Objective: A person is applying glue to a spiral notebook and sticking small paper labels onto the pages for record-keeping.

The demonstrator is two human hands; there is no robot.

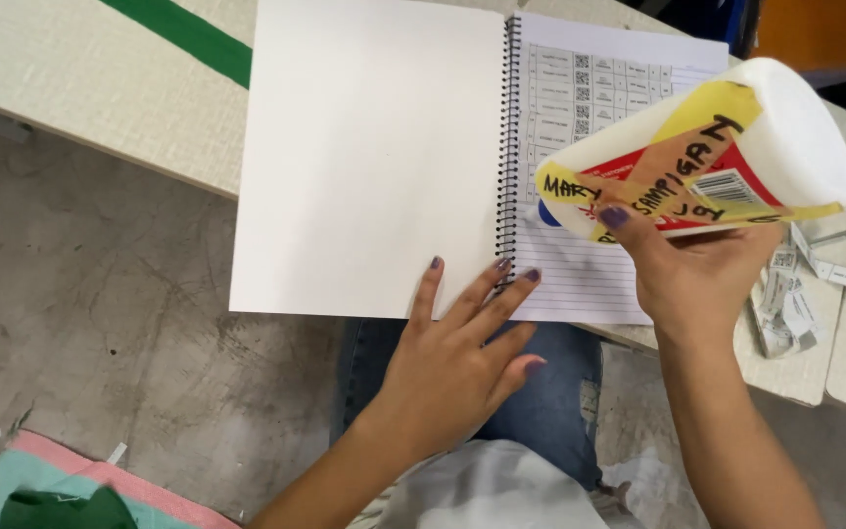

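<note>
Overhead, right hand (697, 269) gripping bottle (707, 157), probably glue

The spiral notebook (374, 157) has matt white paper pages and a dark wire binding (511, 147). The white plastic bottle (707, 157) in the right hand (702, 279) looks smooth, patched with yellowish tape. The bench (70, 88) is pale laminate, faintly speckled. The floor (100, 323) is rough grey concrete. Jeans (540, 392) are blue denim cloth
</note>
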